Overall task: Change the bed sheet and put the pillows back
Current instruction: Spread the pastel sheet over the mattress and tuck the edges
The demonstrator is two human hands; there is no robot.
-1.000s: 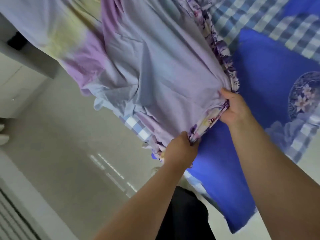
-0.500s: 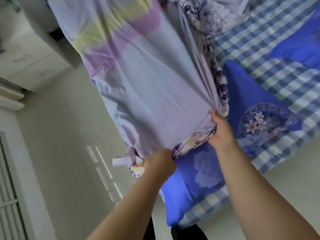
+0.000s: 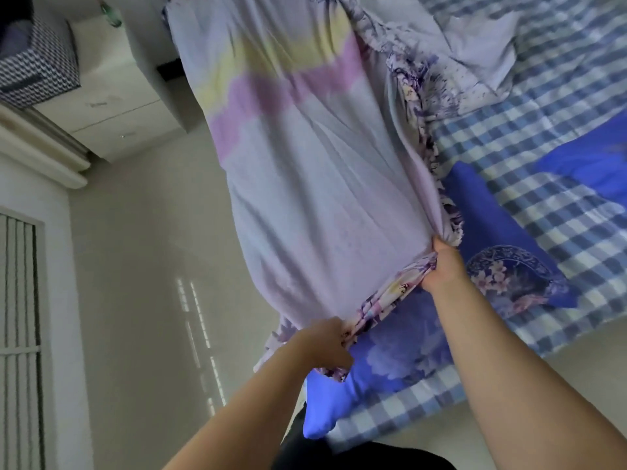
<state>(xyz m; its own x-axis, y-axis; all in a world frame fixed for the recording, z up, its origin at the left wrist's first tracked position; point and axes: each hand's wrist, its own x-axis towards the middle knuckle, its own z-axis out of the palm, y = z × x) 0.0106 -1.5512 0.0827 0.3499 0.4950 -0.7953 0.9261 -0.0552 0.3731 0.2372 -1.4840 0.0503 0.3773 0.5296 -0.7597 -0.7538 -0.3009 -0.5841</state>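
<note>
Both hands clenched on my pale lilac cotton sheet (image 3: 305, 198): left hand (image 3: 325, 344) and right hand (image 3: 444, 266) grip its floral hem. Since a second ago it's lifted higher, spread taut above the blue-checked mattress (image 3: 543, 157) (blue floral pillow (image 3: 502, 283) beneath). Spreading next.

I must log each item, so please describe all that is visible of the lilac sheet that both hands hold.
The lilac sheet is thin, creased fabric, seemingly seen from its pale reverse side, with faint yellow and pink bands near the top and a purple floral ruffled edge. It is lifted and stretched over the checked bed. The left hand grips its lower corner; the right hand pinches the bunched edge higher, beside a blue floral cover.
</note>
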